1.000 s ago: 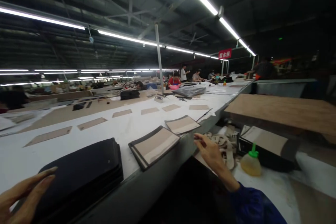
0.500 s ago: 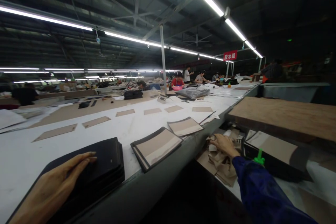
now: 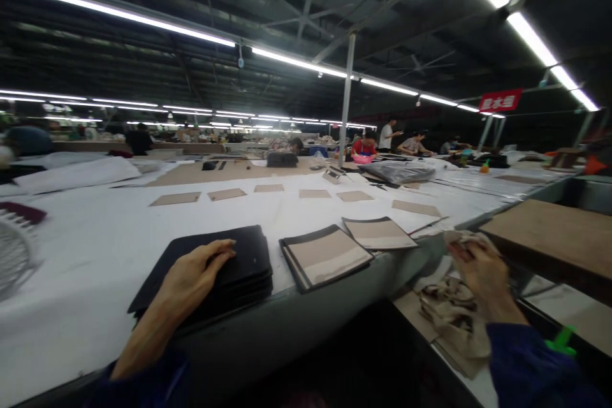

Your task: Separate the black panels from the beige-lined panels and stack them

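My left hand (image 3: pixel 194 277) lies on top of a stack of black panels (image 3: pixel 229 268) at the table's front edge, fingers stretched out over the upper sheet. Lifted above a lower surface to the right, my right hand (image 3: pixel 482 271) is closed on a crumpled beige cloth (image 3: pixel 466 239). Beneath it sits a pile of crumpled beige cloth pieces (image 3: pixel 449 309). Between my hands, black-edged beige panels (image 3: pixel 329 255) overlap at the table edge, with another black-edged panel (image 3: pixel 380 233) just behind them.
A row of small beige pieces (image 3: pixel 227 194) lies across the white table (image 3: pixel 95 268). At the right are a brown board (image 3: pixel 554 236) and a green nozzle (image 3: pixel 563 341). Several people work farther back, near a metal post (image 3: pixel 347 102). A round white wire object (image 3: pixel 14 255) stands at left.
My right hand has risen from the cloth pile with a crumpled beige cloth in it. My left hand stays on the black stack. The view has swung to the left.
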Motion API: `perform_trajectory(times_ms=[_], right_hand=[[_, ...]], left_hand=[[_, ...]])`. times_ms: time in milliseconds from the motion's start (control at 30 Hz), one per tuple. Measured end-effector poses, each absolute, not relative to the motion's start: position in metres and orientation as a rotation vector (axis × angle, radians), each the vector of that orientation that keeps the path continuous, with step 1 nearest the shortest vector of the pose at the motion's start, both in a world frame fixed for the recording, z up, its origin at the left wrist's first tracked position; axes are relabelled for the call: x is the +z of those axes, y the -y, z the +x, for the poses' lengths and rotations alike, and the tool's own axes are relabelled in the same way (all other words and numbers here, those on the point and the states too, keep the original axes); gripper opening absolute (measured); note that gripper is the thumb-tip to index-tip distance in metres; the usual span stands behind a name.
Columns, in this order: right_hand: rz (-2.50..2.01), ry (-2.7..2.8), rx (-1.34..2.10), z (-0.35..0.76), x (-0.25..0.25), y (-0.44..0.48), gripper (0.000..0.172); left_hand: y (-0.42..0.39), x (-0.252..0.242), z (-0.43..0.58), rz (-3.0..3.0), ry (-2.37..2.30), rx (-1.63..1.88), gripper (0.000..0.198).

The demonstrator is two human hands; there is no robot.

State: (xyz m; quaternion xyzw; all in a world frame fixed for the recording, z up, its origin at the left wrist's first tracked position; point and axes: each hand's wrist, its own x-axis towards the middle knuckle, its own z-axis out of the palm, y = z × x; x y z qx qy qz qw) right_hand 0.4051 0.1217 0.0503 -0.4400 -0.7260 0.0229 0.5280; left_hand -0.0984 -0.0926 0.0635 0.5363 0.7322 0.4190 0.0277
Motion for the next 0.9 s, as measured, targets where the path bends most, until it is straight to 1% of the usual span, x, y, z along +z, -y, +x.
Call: perform_trajectory(times_ms=[33,67,133,167,200,233,267,300,400,533,633,767,900], right_hand=[[-0.945,1.702,0.183,0.397,0.062,-0.116,0.058],[-0.847,1.630,0.344,0.386,0.073,-0.108,0.051],[-0.730,1.453,0.692,0.357,0.090,-0.091,0.025],[-0.717,1.389,0.839,0.340,0.095,-0.081,0.019],[-0.747,1.379,0.936,0.322,0.099,-0.070,0.029],[-0.783,1.423,0.977,0.303,0.102,-0.059,0.043],[-0.810,1.505,0.994,0.284,0.104,-0.047,0.053],[-0.808,1.610,0.987,0.264,0.105,-0.036,0.056],[-0.634,1.934,0.870,0.205,0.108,-0.008,0.043],[-0.327,2.239,0.605,0.140,0.107,0.009,0.033],[-0.268,2.385,0.447,0.111,0.098,0.008,0.025],[-0.271,2.510,0.262,0.096,0.086,0.005,0.026],[-0.234,2.528,0.180,0.086,0.084,0.012,0.024]], left_hand=[[0.095,0.066,-0.095,1.679,-2.267,1.260,0.041],[0.098,0.069,-0.092,1.695,-2.276,1.232,0.039],[0.102,0.074,-0.086,1.720,-2.303,1.190,0.038],[0.103,0.076,-0.084,1.726,-2.310,1.162,0.040],[0.105,0.078,-0.083,1.724,-2.317,1.160,0.043],[0.106,0.079,-0.081,1.738,-2.320,1.157,0.045],[0.107,0.080,-0.080,1.755,-2.322,1.145,0.046],[0.108,0.080,-0.079,1.773,-2.326,1.135,0.047],[0.109,0.079,-0.078,1.803,-2.349,1.107,0.049],[0.110,0.078,-0.077,1.796,-2.384,1.088,0.047],[0.112,0.078,-0.077,1.817,-2.384,1.088,0.044],[0.113,0.077,-0.076,1.837,-2.385,1.086,0.044],[0.113,0.077,-0.074,1.844,-2.397,1.065,0.045]])
